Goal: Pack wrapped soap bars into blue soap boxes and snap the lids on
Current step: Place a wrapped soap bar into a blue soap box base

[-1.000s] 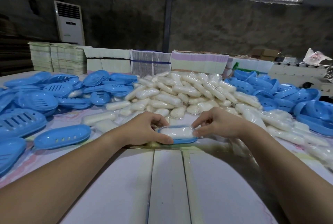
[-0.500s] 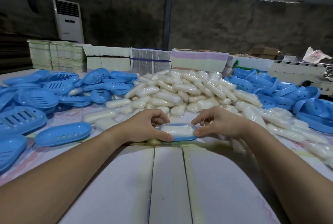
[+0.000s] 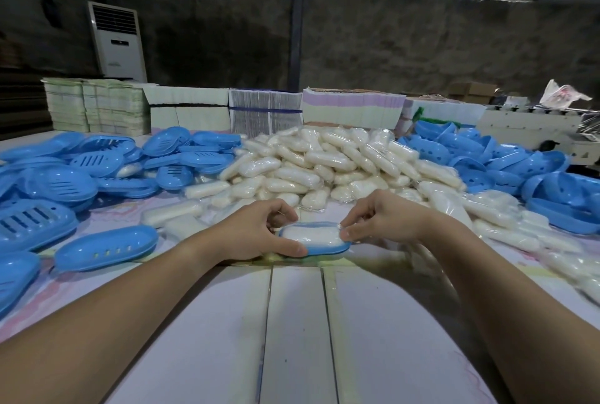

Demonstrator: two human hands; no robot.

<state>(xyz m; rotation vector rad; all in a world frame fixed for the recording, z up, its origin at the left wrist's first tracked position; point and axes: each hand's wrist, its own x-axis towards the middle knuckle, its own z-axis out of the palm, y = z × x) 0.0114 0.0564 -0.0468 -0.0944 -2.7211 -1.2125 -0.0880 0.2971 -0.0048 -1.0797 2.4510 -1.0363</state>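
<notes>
Bare concrete walls back a long table (image 3: 298, 332) heaped with stock. Toward its middle, the left hand (image 3: 256, 234) grips one end of a blue soap box (image 3: 328, 249) and the right hand (image 3: 380, 221) pinches the film of the wrapped soap bar (image 3: 311, 236) seated inside. Box likely light, stiff; wrapper slick, so holding the rims suits best.

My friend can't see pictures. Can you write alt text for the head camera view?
Two bare hands, left hand and right hand, hold a blue soap box with a wrapped soap bar inside, no lid on. Behind sits a pile of wrapped soap bars, with blue box parts heaped on both sides.
</notes>
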